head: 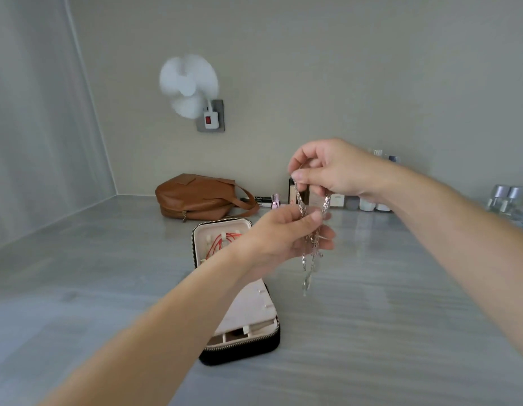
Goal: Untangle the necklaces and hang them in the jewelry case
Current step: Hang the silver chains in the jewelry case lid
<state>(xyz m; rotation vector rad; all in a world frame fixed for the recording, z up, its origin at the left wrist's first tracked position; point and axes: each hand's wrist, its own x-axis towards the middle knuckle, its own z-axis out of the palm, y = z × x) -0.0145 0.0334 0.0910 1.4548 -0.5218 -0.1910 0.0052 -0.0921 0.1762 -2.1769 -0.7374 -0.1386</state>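
Both hands' grip pinching silver chains (308, 244), left hand (283, 238), right hand (330, 168), jewelry case (239, 291) partly hidden

A silvery chain necklace (308, 230) with a faint rosy tint hangs between the hands. Below the left hand (283, 238), the jewelry case (239, 291) is black outside, pale pink inside, with red cords (222, 241). Beyond it lies a tan-brown bag (195, 197) on a grey streaked counter (386, 317).
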